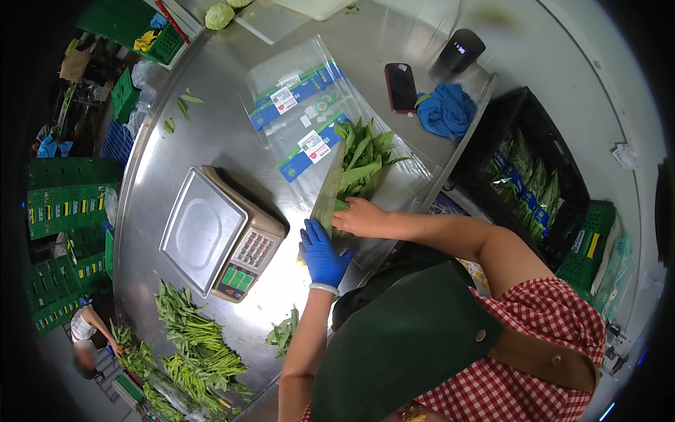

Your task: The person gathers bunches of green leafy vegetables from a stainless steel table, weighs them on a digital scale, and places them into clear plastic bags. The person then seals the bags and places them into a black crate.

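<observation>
My left hand (324, 258), in a blue glove, lies against the near end of a clear plastic bag (326, 198), its thumb spread; whether the fingers pinch the film is hidden. Bare, my right hand (364, 217) has its fingers closed around the lower end of a bunch of leafy greens (364, 158). The greens lie partly within the film, leaf tips pointing away from me. Beneath and beyond them is a spread stack of clear bags (295, 132) with blue printed bands and white labels.
A digital scale (205, 232) stands on the steel table (211, 126), left of the bags. Bunches of greens (200, 337) lie nearby. A phone (401, 88), blue cloth (447, 109) and black clock (462, 50) sit beyond. A black crate (572, 184) holds packed greens. Another person (92, 327) handles greens.
</observation>
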`<control>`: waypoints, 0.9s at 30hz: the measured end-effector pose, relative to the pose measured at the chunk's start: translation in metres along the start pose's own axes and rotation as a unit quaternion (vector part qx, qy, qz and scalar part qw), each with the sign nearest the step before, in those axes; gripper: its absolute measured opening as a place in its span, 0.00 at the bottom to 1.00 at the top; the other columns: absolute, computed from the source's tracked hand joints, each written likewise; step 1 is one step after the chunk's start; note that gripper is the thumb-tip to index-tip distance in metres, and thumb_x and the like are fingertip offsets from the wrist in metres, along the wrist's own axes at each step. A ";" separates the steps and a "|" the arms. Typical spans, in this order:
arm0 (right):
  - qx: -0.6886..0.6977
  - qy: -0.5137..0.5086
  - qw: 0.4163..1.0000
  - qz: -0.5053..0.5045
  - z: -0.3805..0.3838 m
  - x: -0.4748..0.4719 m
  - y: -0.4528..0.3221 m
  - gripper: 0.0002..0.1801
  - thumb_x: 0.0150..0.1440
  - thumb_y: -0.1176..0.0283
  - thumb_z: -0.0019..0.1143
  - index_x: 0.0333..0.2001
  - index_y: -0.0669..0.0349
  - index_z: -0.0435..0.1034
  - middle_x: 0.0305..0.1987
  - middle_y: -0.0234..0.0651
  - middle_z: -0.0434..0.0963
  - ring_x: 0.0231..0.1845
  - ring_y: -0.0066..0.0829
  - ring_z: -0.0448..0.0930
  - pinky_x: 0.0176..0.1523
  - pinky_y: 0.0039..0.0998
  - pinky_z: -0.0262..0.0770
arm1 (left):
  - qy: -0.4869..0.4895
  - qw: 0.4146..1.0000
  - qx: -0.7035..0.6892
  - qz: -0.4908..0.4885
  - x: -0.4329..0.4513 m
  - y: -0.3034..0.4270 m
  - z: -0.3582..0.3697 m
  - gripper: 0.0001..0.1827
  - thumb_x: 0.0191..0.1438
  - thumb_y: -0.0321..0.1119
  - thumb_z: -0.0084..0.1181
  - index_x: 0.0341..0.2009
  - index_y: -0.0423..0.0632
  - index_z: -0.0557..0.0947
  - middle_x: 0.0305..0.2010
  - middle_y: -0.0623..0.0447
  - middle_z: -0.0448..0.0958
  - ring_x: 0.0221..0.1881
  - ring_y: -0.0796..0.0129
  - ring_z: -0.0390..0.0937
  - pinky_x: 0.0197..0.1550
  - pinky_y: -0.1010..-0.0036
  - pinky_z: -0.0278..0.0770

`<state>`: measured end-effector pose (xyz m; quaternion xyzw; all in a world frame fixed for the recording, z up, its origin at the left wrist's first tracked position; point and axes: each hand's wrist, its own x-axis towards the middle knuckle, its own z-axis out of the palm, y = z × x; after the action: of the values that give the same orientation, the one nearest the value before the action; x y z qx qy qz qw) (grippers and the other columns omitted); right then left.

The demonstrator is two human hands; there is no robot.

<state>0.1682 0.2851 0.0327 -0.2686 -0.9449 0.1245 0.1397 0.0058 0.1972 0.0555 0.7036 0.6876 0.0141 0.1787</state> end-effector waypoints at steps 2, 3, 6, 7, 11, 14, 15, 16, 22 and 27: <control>-0.010 0.016 1.000 0.005 0.008 -0.011 -0.003 0.05 0.50 0.71 0.48 0.30 0.58 0.69 0.30 0.31 0.75 0.35 0.33 0.78 0.39 0.33 0.72 | 0.017 0.998 0.043 -0.034 0.001 0.001 0.020 0.44 0.50 0.40 0.54 0.67 0.35 0.53 0.70 0.37 0.53 0.69 0.42 0.52 0.67 0.51 0.50; -0.019 0.007 0.999 -0.024 -0.002 -0.010 -0.007 0.05 0.49 0.71 0.48 0.31 0.58 0.70 0.33 0.31 0.74 0.38 0.33 0.77 0.42 0.32 0.72 | 0.027 0.997 0.071 -0.031 0.004 -0.004 0.033 0.44 0.50 0.41 0.54 0.67 0.35 0.54 0.70 0.37 0.53 0.69 0.42 0.52 0.67 0.51 0.49; 0.002 0.016 0.993 -0.115 -0.043 -0.003 -0.024 0.14 0.51 0.69 0.49 0.43 0.56 0.72 0.44 0.31 0.74 0.48 0.31 0.73 0.52 0.29 0.67 | 0.056 0.991 0.123 -0.010 -0.001 -0.020 0.065 0.39 0.53 0.41 0.52 0.66 0.36 0.57 0.70 0.38 0.55 0.69 0.43 0.53 0.67 0.50 0.49; -0.038 0.022 0.993 -0.110 -0.040 0.005 -0.022 0.17 0.52 0.69 0.49 0.46 0.56 0.71 0.45 0.32 0.74 0.48 0.31 0.73 0.54 0.30 0.66 | 0.083 0.991 0.104 -0.006 -0.003 -0.018 0.067 0.38 0.53 0.39 0.52 0.66 0.37 0.58 0.69 0.38 0.55 0.68 0.43 0.53 0.67 0.50 0.50; -0.170 -0.112 0.976 -0.079 0.017 0.042 0.013 0.33 0.50 0.63 0.58 0.61 0.54 0.64 0.50 0.39 0.73 0.54 0.34 0.71 0.61 0.34 0.59 | 0.139 0.989 0.044 -0.007 -0.004 -0.005 0.064 0.32 0.54 0.35 0.53 0.63 0.40 0.64 0.65 0.39 0.62 0.65 0.44 0.59 0.65 0.50 0.54; -0.104 -0.322 0.936 -0.100 -0.016 0.095 0.029 0.42 0.33 0.57 0.73 0.54 0.56 0.67 0.42 0.40 0.77 0.48 0.38 0.76 0.51 0.35 0.68 | 0.210 0.974 0.047 0.071 -0.009 0.000 0.039 0.29 0.52 0.30 0.53 0.60 0.45 0.69 0.61 0.40 0.67 0.61 0.47 0.65 0.61 0.51 0.61; -0.084 -0.361 0.925 -0.086 -0.022 0.105 0.034 0.43 0.31 0.56 0.75 0.53 0.56 0.67 0.40 0.40 0.78 0.46 0.39 0.77 0.48 0.36 0.70 | 0.184 0.975 0.013 0.123 -0.012 -0.002 0.039 0.30 0.51 0.29 0.53 0.61 0.49 0.69 0.62 0.42 0.67 0.62 0.48 0.65 0.63 0.53 0.60; -0.081 -0.323 0.939 -0.087 -0.040 0.108 0.044 0.38 0.32 0.59 0.74 0.49 0.57 0.68 0.35 0.38 0.79 0.41 0.40 0.79 0.42 0.38 0.73 | 0.121 0.975 0.001 0.188 -0.012 -0.001 0.037 0.32 0.51 0.31 0.55 0.63 0.50 0.68 0.64 0.42 0.64 0.64 0.49 0.62 0.64 0.53 0.57; -0.011 -0.188 0.961 0.203 -0.204 0.070 0.105 0.41 0.34 0.63 0.72 0.54 0.59 0.63 0.45 0.47 0.76 0.47 0.46 0.77 0.49 0.42 0.74 | -0.007 0.980 -0.053 0.192 0.042 0.008 0.083 0.40 0.53 0.50 0.56 0.68 0.58 0.59 0.73 0.48 0.51 0.71 0.48 0.51 0.69 0.51 0.48; 0.350 -0.143 0.822 0.426 -0.252 -0.065 0.124 0.52 0.38 0.59 0.75 0.64 0.62 0.55 0.56 0.42 0.73 0.56 0.34 0.74 0.60 0.32 0.67 | 0.093 0.981 -0.050 0.163 0.117 -0.019 0.064 0.38 0.53 0.48 0.57 0.67 0.55 0.61 0.72 0.46 0.53 0.71 0.47 0.51 0.69 0.51 0.47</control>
<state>0.3635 0.3920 0.2158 -0.5565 -0.6385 0.5313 0.0205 0.0112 0.2956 -0.0363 0.7923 0.5756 0.1428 0.1438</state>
